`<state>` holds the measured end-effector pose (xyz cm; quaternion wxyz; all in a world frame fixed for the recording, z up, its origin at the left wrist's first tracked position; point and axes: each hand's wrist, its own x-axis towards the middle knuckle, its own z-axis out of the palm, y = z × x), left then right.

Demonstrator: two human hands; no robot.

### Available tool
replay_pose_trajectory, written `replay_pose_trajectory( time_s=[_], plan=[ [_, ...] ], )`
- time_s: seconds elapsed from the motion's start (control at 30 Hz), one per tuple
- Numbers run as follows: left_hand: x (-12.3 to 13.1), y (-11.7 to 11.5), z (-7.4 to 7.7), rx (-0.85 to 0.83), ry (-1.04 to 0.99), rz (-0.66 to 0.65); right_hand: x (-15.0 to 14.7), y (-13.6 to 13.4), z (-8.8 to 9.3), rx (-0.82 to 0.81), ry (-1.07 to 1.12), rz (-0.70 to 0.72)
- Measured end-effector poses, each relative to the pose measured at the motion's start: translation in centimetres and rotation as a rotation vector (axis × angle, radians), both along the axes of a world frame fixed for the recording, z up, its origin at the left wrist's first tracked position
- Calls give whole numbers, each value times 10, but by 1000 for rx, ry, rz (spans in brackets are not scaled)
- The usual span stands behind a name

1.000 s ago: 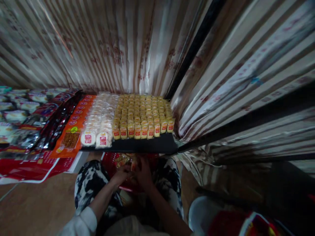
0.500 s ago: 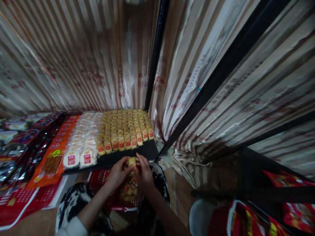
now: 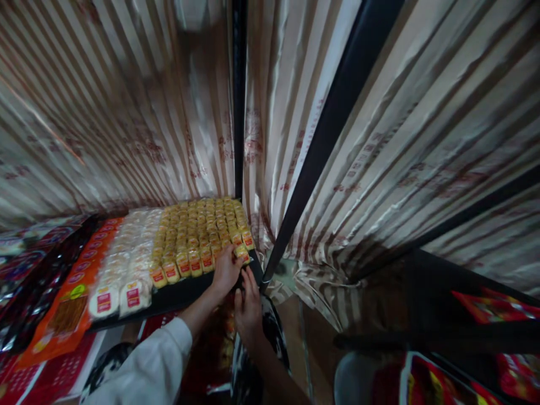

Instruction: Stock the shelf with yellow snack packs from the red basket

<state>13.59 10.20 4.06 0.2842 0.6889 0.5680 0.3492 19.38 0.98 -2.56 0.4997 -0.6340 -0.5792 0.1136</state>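
Note:
At the front right of the block of wrapped yellow cakes, my left hand pinches one small wrapped cake with a red label. That cake is at the front of the rows, tilted a little. Just below it, my right hand has its fingers stretched forward, close to the left fingertips, with nothing visible in it. A black shelf bears the cakes. In my lap, partly behind my arms, lies a red bag with more packets, dim and hard to make out.
Left of the yellow cakes stand two rows of white round wrapped cakes, then an orange snack packet and dark shiny packets. A slanting black post rises at the right. Red packages and a pale bucket are lower right.
Both hands have moved from above the lap up to the front right of the rows, the left one carrying a yellow cake. The right hand has come off the cake. The view has shifted.

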Motion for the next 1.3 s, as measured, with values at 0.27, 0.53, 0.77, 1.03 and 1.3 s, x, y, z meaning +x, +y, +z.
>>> replay_pose_trajectory(
  time_s=[0.27, 0.53, 0.77, 1.03, 1.3],
  plan=[
    [29, 25, -8, 21, 128, -31, 10, 31, -12, -104, 97, -41],
    [36, 35, -16, 15, 186, -40, 18, 61, -29, -94, 99, -71],
    [30, 31, -14, 35, 35, -40, 21, 70, -27, -147, -8, -90],
    [59, -7, -27, 19, -50, -21, 19, 77, -25, -128, -162, -110],
    [40, 13, -31, -36, -119, -97, 21, 80, -22, -146, -213, -105]
  ],
)
